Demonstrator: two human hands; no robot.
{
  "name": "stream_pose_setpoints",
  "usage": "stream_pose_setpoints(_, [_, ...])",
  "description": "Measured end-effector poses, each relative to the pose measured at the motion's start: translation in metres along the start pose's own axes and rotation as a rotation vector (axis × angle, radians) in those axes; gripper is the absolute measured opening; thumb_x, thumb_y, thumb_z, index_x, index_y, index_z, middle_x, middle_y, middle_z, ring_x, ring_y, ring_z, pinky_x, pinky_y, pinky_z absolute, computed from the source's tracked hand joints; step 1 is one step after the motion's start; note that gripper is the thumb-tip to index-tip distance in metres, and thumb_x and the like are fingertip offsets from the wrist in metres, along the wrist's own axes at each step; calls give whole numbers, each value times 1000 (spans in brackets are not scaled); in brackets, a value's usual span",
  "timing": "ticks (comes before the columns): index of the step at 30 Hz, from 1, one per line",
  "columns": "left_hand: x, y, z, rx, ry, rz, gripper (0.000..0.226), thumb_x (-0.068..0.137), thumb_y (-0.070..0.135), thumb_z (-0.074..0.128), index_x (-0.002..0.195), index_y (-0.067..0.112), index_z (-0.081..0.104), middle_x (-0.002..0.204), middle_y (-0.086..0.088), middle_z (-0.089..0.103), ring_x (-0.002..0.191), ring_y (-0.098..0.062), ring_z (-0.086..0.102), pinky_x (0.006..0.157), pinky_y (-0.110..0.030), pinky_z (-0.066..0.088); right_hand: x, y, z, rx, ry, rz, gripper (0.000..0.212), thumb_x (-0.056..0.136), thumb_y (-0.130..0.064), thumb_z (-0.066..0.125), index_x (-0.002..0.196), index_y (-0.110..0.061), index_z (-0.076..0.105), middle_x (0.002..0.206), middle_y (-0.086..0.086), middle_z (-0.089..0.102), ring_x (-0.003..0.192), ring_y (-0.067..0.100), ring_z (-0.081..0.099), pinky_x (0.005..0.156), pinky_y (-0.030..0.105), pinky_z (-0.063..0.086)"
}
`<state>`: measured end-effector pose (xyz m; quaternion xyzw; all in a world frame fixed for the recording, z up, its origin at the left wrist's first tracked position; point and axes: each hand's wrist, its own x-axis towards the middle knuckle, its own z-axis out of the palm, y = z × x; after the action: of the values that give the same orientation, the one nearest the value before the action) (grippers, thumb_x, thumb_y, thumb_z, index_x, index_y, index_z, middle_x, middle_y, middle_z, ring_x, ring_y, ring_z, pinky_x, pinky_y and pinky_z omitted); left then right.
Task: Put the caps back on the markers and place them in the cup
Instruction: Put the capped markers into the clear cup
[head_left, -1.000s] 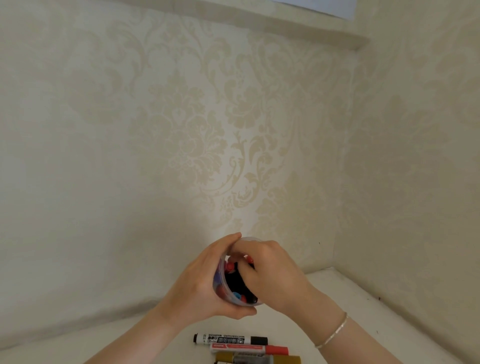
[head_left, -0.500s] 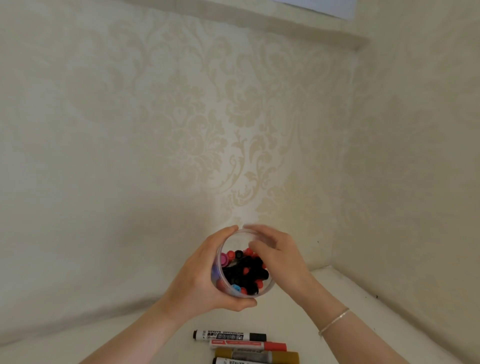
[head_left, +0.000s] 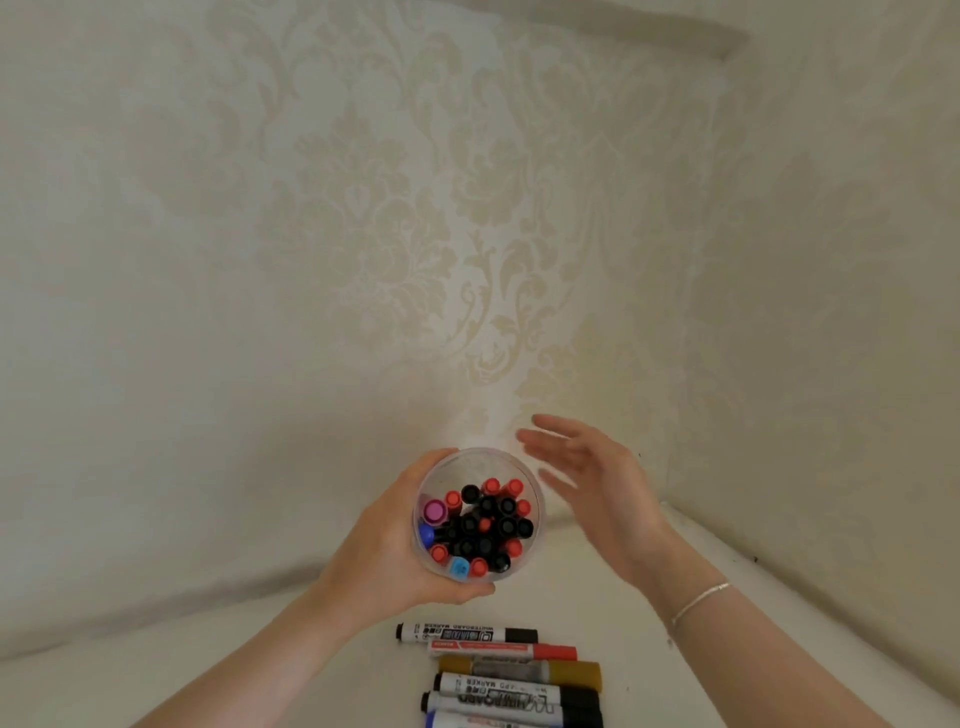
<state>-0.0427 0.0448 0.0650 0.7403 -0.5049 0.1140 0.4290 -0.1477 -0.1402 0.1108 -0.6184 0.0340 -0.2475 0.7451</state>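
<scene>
My left hand (head_left: 387, 551) grips a clear plastic cup (head_left: 480, 460) from its left side, thumb under the near rim. The cup is packed with several capped markers, their red, black, blue and purple ends (head_left: 480, 527) facing up. My right hand (head_left: 592, 478) hovers just right of the cup, fingers straight and spread, holding nothing. On the white table in front lie several more markers side by side: a black whiteboard marker (head_left: 465, 633), a red one (head_left: 501, 649), a gold one (head_left: 519, 670), and further black (head_left: 514, 693) and blue ones at the bottom edge.
The white table (head_left: 727, 649) sits in a corner. Patterned cream wallpaper covers the wall behind (head_left: 363, 260) and the wall to the right (head_left: 831, 312). A thin bracelet (head_left: 701, 597) is on my right wrist.
My right hand lifted out of the cup's mouth and drew off to the right, fingers opening. The cup in my left hand now shows its marker ends fully.
</scene>
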Motion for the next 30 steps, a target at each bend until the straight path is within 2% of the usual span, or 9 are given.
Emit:
stream_pose_setpoints(2, [-2,2,-1,12,34,22,110,40,55,90,126,66,23,130,41,39,119,11,46,94,-13,47,6,11,-16,-318,75,47,25,85,-8,48,97,-14,70,99,3,71,103,21,62,92,32,47])
stream_pose_setpoints(3, [-2,3,-2,23,49,37,110,40,57,88,127,66,23,131,40,38,120,11,46,94,-13,46,6,18,-20,-552,4,125,24,78,-10,53,96,-16,69,97,2,69,98,21,60,88,31,47])
stream_pose_setpoints(5, [-1,6,-3,26,71,49,109,40,59,87,127,67,22,131,41,38,120,12,45,94,-11,44,2,33,-23,-907,-305,346,40,71,-17,59,111,-21,63,112,2,62,102,17,55,89,30,46])
stream_pose_setpoints(8, [2,10,-3,15,85,53,108,40,60,86,126,68,22,129,44,37,119,14,44,92,-5,42,-9,48,-12,-1123,-619,477,57,82,-24,66,135,-29,46,136,-1,45,121,15,45,100,28,40])
stream_pose_setpoints(11, [3,12,-1,16,80,36,108,39,60,85,125,69,21,129,45,35,119,16,42,90,-4,41,-13,63,-3,-1290,-735,407,63,84,-30,66,141,-32,39,139,0,40,125,18,42,103,33,39])
stream_pose_setpoints(15, [3,13,-2,17,67,26,107,39,61,84,123,71,19,129,46,34,119,18,40,91,-2,39,-10,68,2,-1370,-759,306,57,87,-27,61,140,-27,42,135,5,43,121,22,45,97,33,41])
stream_pose_setpoints(21, [0,8,-7,44,58,20,107,40,62,84,125,69,20,130,43,34,121,16,41,93,-6,41,-5,77,-5,-1414,-780,248,62,82,-29,68,138,-28,40,131,4,42,114,21,47,94,35,44])
stream_pose_setpoints(25, [-2,3,-12,45,61,0,106,40,60,85,123,70,20,129,43,36,121,14,41,91,-4,41,-5,85,-18,-1447,-683,192,58,82,-24,65,134,-29,40,119,1,45,103,16,45,84,29,42])
stream_pose_setpoints(30, [-2,-2,-12,45,63,-11,107,41,59,86,126,66,22,129,42,36,120,17,41,91,-1,38,-7,92,-31,-1581,-586,106,44,88,-28,56,128,-23,40,116,3,47,96,19,49,78,30,42])
